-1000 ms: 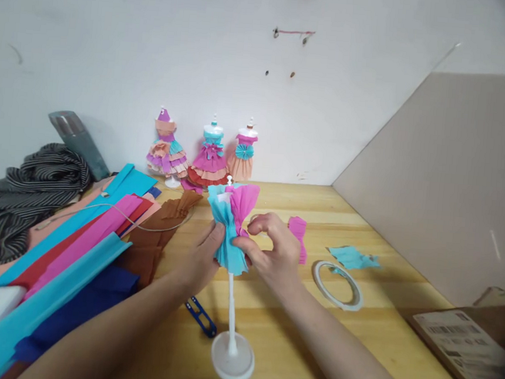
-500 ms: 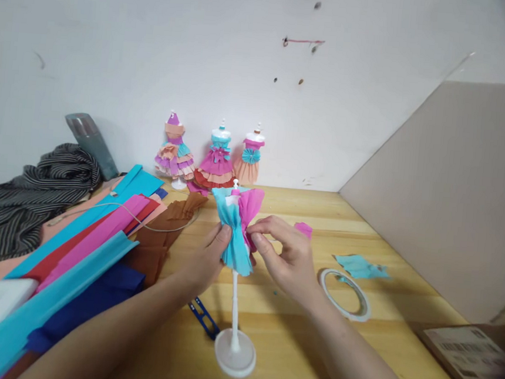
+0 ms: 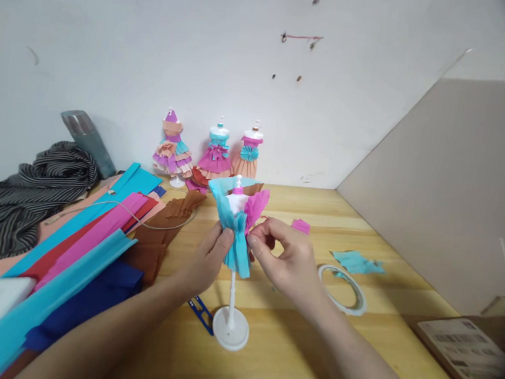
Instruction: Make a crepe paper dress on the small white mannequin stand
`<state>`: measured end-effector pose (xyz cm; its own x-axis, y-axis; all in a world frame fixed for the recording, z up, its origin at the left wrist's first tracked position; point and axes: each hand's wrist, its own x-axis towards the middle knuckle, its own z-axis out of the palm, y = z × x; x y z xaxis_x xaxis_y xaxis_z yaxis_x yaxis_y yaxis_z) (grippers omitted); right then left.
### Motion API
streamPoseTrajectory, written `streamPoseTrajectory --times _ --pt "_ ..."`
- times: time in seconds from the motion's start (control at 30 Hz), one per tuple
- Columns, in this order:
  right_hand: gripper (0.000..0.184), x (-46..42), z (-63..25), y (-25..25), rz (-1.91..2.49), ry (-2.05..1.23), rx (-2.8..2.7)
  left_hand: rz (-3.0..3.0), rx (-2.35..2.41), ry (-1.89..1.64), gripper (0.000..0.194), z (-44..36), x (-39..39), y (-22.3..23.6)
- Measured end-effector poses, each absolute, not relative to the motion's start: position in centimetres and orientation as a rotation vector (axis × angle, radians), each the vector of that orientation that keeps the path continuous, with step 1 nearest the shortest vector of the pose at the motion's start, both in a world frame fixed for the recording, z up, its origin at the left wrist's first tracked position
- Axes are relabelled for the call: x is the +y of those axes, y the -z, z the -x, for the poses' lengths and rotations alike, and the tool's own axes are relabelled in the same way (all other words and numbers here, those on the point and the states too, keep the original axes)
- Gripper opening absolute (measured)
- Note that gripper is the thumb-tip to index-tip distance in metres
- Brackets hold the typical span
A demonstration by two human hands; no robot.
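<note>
Head view, the only one available. A small white dress form with a pink collar [image 3: 236,203] stands upright on the wooden counter [image 3: 282,357], its round white base [image 3: 231,329] set flat, between the worker's hands.

Done, as observed: bright-blue crinkled paper [image 3: 240,253] covers the front of the torso, gathered at the waist and flared at top and hem. Crinkled pink paper [image 3: 257,205] stands at one side; a brown paper edge [image 3: 255,188] shows behind.

Left, in my judgement: the upper edges splay away from the white chest, and no finished fastening is visible at the waist.

Grip: the left hand [image 3: 212,258] clasps the wrapped waist, thumb in front. The right hand [image 3: 288,257] has thumb and forefinger pinched on the pink paper's gathered edge; whether a tie is also held, I cannot tell.

Nearby: a white tape ring [image 3: 361,299], a torn blue paper scrap [image 3: 356,262] and dark-blue thread snips [image 3: 201,315]. Three dressed forms [image 3: 217,154] stand at the wall, visibly more complete.
</note>
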<state>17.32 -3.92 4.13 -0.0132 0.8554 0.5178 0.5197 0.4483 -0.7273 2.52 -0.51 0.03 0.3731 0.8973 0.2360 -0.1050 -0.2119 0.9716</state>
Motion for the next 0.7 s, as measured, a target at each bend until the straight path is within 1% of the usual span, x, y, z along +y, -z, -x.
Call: streamPoseTrajectory --times 0.13,0.23,0.33,0.43,0.57,0.7 --pt "0.023 -3.8 -17.5 -4.3 1.170 -0.702 -1.580 -1.525 0.762 -1.082 0.037 -2.4 -0.6 -0.1" --pt "0.026 -3.8 -17.8 -4.6 1.176 -0.676 -1.583 -1.557 0.778 -1.079 0.038 -2.3 -0.7 -0.2" --pt "0.021 -3.9 -18.2 -4.9 1.212 -0.620 -1.599 -1.606 0.783 -1.076 0.038 -2.1 -0.9 -0.6" --pt "0.020 -3.9 -18.3 -5.1 1.219 -0.661 -1.635 -1.679 0.794 -1.068 0.036 -1.9 -1.2 -1.1" --pt "0.025 -3.7 -18.0 -5.0 1.163 -0.728 -1.641 -1.793 0.793 -1.073 0.034 -1.8 -1.5 -1.5" --pt "0.034 -3.6 -17.5 -4.6 1.099 -0.817 -1.527 -1.878 0.753 -1.052 0.033 -1.8 -1.7 -1.3"
